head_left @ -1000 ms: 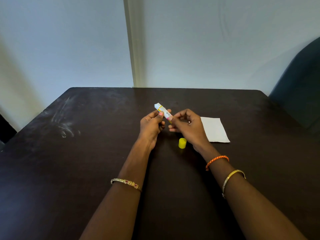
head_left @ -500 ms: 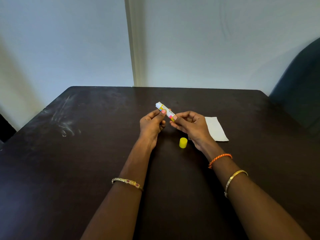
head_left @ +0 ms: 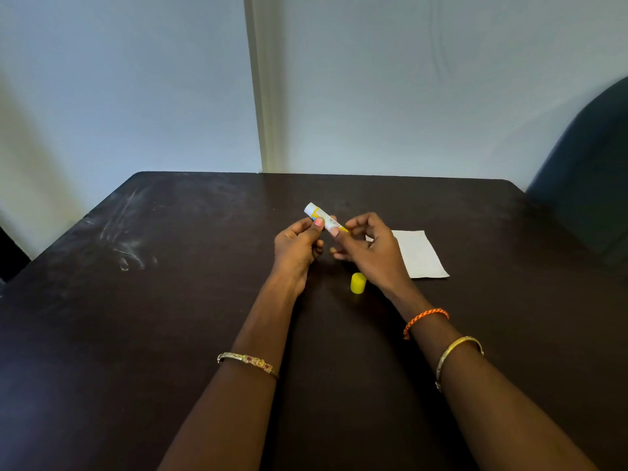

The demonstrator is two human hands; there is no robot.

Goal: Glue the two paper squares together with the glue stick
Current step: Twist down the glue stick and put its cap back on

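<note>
Head view: your left hand and right hand both pinch the glue stick; its yellow cap stands below your right hand.

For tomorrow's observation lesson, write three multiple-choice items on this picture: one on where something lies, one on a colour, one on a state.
1. Where is the white paper?
A. left of the left hand
B. on the table, right of the right hand
C. under the cap

2. What colour is the loose cap?
A. yellow
B. red
C. blue

3. What state is the glue stick in?
A. capped, lying on the table
B. uncapped, held in the hands
C. standing on the paper

Key: 1 B, it lies flat beyond the right hand. 2 A, plainly yellow. 3 B, the left hand grips it while the cap sits on the table.
</note>
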